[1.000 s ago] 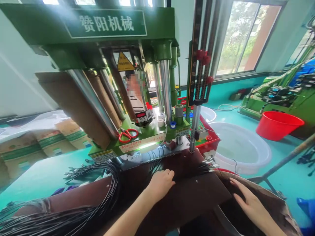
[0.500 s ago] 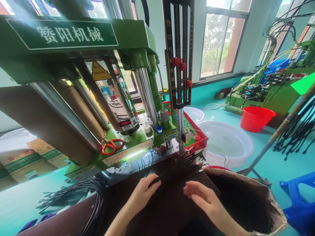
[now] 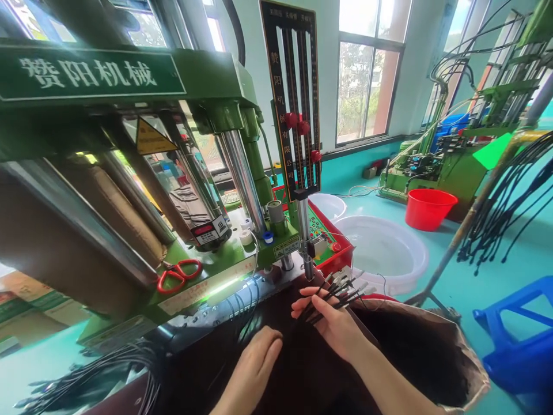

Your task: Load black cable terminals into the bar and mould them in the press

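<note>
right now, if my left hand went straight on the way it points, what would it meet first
Probably the bundle of thin black cables in your right hand, or that hand itself; depth is unclear.

The left forearm (image 3: 235,397) rises from the bottom centre of the frame to the left hand (image 3: 259,354), held back uppermost, with its fingers bent and their tips hidden. The right forearm (image 3: 384,369) slants up and leftward from the lower right to the right hand (image 3: 330,320), just right of centre, slightly higher, thumb and bent fingers gripping and pointing left.
</note>
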Demonstrator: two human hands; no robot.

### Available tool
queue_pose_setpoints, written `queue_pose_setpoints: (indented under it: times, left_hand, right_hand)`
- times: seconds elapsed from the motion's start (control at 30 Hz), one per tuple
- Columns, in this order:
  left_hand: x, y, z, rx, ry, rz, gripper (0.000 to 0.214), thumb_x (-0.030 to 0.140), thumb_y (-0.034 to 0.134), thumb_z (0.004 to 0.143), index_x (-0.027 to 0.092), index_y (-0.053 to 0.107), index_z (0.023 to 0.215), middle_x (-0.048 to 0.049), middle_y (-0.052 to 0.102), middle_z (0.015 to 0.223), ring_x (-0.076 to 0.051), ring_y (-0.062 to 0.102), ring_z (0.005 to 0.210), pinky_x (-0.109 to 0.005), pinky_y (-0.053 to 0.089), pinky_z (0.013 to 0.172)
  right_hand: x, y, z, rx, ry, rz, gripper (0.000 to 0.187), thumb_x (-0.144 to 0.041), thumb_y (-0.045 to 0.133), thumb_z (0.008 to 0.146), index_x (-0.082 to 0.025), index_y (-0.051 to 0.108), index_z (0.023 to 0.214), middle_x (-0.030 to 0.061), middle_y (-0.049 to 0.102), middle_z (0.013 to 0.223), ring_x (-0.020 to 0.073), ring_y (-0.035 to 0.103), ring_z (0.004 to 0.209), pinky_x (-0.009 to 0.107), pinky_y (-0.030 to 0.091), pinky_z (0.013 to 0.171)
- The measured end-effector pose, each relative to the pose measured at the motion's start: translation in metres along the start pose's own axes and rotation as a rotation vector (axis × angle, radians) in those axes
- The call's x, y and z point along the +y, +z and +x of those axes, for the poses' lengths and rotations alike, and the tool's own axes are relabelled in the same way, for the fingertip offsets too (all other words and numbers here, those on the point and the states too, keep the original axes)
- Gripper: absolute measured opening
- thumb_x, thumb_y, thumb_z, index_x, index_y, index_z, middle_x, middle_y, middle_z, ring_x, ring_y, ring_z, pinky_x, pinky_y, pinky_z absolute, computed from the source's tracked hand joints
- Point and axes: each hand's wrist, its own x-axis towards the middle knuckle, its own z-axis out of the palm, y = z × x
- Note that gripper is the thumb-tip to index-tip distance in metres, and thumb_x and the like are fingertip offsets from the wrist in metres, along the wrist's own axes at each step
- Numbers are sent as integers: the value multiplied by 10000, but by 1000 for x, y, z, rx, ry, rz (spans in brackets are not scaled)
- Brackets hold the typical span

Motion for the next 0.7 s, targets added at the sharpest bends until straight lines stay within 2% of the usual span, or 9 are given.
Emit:
queue_pose_setpoints:
  times: [0.07, 0.1, 0.27, 0.37, 0.47, 0.53, 0.6, 0.7]
  left_hand:
    - [-5, -1, 9, 67, 17, 90, 342, 380, 256, 895, 206, 549, 894, -46, 573, 880, -168, 525, 842, -277, 382, 778]
    - [-7, -1, 14, 59, -2, 148, 313, 358, 280, 888, 207, 554, 905, -47, 575, 882, -172, 530, 846, -280, 384, 775]
    - [-16, 1, 34, -129, -67, 395, 107, 213, 480, 764, 208, 577, 808, -5, 598, 833, -155, 544, 778, -244, 363, 676]
    - [-15, -3, 34, -63, -41, 347, 122, 208, 464, 778, 202, 579, 739, 2, 595, 761, -144, 540, 715, -239, 353, 649]
    - [-13, -9, 27, 45, -27, 206, 234, 311, 406, 841, 197, 578, 733, -8, 587, 743, -144, 540, 702, -238, 370, 652]
    - [-13, -10, 23, 82, -5, 207, 284, 342, 363, 867, 194, 566, 735, -14, 580, 745, -145, 538, 709, -241, 378, 668]
    - [-13, -6, 23, 73, -3, 296, 225, 311, 396, 856, 193, 563, 762, -20, 581, 789, -150, 543, 755, -245, 383, 693]
    - [-14, 3, 27, -9, -49, 431, 122, 228, 465, 815, 196, 581, 831, -17, 591, 877, -153, 558, 813, -244, 388, 712]
  right_hand:
    - [1, -1, -3, 30, -3, -6, 232, -348, 604, 808, -179, 616, 967, 78, 690, 868, 240, 633, 852, 411, 403, 848]
    - [2, -1, -4, 37, -1, -8, 228, -348, 603, 808, -178, 617, 961, 79, 690, 866, 240, 633, 850, 411, 403, 848]
    - [7, -9, -10, 52, 15, -12, 190, -314, 591, 821, -170, 620, 942, 90, 690, 862, 239, 634, 842, 410, 410, 836]
    - [11, -16, -13, 80, 31, 23, 172, -285, 584, 824, -164, 632, 936, 91, 691, 859, 240, 631, 858, 405, 404, 853]
    - [17, -22, -13, 127, 83, 107, 167, -255, 598, 802, -142, 657, 910, 100, 693, 870, 248, 625, 895, 405, 388, 898]
    - [19, -24, -12, 157, 117, 170, 161, -243, 614, 779, -131, 674, 879, 103, 695, 866, 250, 623, 907, 400, 381, 920]
    - [20, -25, -12, 170, 128, 204, 162, -241, 621, 770, -126, 682, 866, 103, 697, 852, 245, 624, 903, 397, 380, 926]
    - [18, -24, -15, 180, 137, 205, 165, -234, 630, 762, -118, 686, 865, 111, 695, 840, 247, 624, 898, 387, 393, 911]
